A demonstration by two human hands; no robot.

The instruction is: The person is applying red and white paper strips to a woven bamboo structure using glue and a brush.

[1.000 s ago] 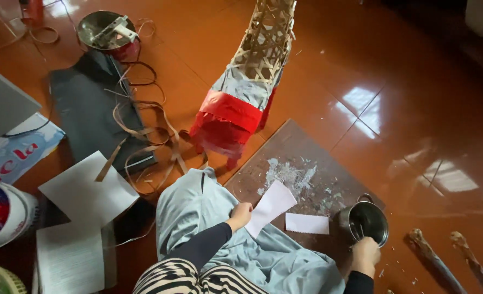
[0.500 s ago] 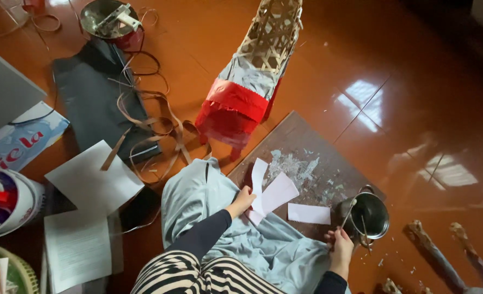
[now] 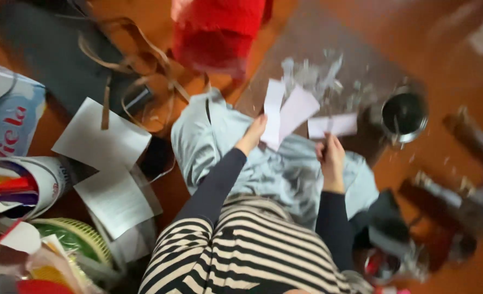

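Loose white sheets (image 3: 102,136) lie on the floor at left. The left hand (image 3: 252,135) pinches white paper strips (image 3: 285,111) above the pale cloth (image 3: 225,147). The right hand (image 3: 331,158) grips something thin, blurred, beside another strip (image 3: 334,125); a metal pot (image 3: 404,114) stands at right.

White paper strips (image 3: 285,111) are seen at the left hand (image 3: 250,136), pale blue cloth (image 3: 241,158) beneath. Beyond them, a red wrapping (image 3: 217,32) is shown, blurred; the floor (image 3: 448,32) appears orange-brown.
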